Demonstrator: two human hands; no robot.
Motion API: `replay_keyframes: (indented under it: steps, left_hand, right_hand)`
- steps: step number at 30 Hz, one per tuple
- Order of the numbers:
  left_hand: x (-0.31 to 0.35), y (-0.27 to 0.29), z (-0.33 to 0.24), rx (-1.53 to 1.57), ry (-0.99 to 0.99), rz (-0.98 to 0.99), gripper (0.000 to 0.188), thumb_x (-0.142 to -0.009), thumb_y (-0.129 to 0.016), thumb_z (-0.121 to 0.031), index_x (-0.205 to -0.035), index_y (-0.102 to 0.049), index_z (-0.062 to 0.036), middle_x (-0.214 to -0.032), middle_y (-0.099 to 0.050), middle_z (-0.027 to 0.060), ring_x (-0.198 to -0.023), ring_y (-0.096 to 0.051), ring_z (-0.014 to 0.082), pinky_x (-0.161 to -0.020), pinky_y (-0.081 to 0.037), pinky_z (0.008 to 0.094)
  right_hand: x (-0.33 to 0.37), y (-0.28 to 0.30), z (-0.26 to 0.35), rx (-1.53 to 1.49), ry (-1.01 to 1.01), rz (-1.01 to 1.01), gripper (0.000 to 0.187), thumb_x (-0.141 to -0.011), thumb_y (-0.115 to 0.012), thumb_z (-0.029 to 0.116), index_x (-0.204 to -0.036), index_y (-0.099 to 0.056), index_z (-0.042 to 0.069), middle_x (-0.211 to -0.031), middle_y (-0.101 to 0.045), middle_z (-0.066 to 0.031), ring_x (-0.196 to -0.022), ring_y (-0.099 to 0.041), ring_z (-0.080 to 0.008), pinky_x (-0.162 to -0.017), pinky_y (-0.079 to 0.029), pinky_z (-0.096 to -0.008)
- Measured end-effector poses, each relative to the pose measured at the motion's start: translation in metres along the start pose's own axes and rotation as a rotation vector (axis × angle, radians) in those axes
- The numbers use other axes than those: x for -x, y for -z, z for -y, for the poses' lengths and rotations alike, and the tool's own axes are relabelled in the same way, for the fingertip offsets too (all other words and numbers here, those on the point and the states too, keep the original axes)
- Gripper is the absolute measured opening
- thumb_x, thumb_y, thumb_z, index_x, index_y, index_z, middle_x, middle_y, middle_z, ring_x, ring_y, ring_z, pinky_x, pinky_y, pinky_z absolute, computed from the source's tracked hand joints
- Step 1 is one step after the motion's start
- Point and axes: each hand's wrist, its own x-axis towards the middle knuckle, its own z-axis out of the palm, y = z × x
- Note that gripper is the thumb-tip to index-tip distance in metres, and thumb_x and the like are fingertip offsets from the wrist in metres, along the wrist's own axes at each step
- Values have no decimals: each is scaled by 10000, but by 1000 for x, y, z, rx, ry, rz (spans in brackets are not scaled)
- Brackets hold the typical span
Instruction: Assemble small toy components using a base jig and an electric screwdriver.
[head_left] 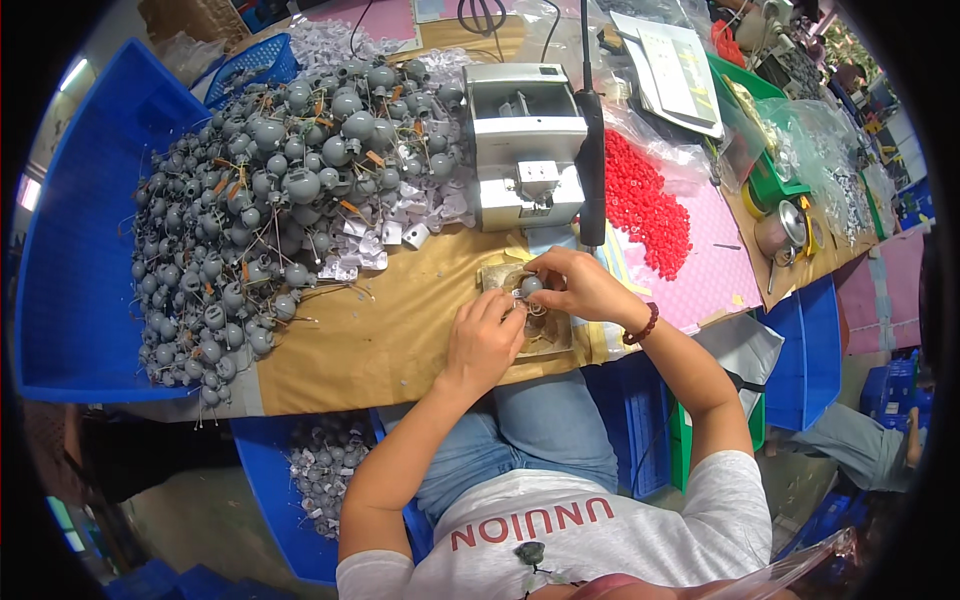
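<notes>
Now the right hand [572, 284] pinches one seemingly unfinished grey plastic ball [531, 286], left hand [482, 338] curled beside, hold unclear, more grey balls [302, 186] heaped left.

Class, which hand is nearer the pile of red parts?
Right. The right hand is left and nearside of the red pile; the left hand lies farther left.

Grey ball [531, 287]: small, rounded, smooth-looking
Hold: between the right hand's [575, 287] thumb and forefinger, left hand [486, 336] close beside
Place: over the tan tray [494, 275] on the bench [335, 350]
</notes>
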Motion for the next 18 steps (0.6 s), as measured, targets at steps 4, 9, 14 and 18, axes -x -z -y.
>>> replay_keyframes:
  steps: [4,9,14,18]
  left_hand:
    - [-2,0,1,-4,-10,2,233,-832,-740,-101,-1061,-719,-66,-1111,-677,102,-1122,-643,306,-899,-511,428]
    - [-21,9,-8,32,153,115,345,-819,-751,-121,-1148,-667,-62,-1061,-669,102,-1017,-630,317,-850,-519,423]
    - [-31,5,-10,-1,163,109,370,-796,-766,-140,-1137,-653,-51,-1040,-671,96,-1001,-608,310,-841,-519,423]
    - [-32,6,-6,-23,139,119,366,-787,-758,-134,-1130,-660,-54,-1005,-670,91,-977,-607,302,-834,-517,418]
  right_hand:
    - [-4,-1,3,62,-7,8,407,-817,-830,144,-1180,-692,21,-909,-660,-129,-770,-654,-255,-721,-528,-374]
    - [-4,-8,-5,-48,-84,-29,454,-828,-818,140,-1235,-657,20,-926,-644,-116,-780,-639,-233,-716,-527,-362]
    - [0,-4,-7,-152,-35,-225,496,-847,-782,178,-1286,-615,20,-1059,-644,-144,-929,-647,-324,-824,-527,-415]
    - [-22,18,-31,92,163,-819,452,-899,-729,115,-1319,-591,19,-1212,-608,-155,-973,-645,-301,-844,-532,-413]
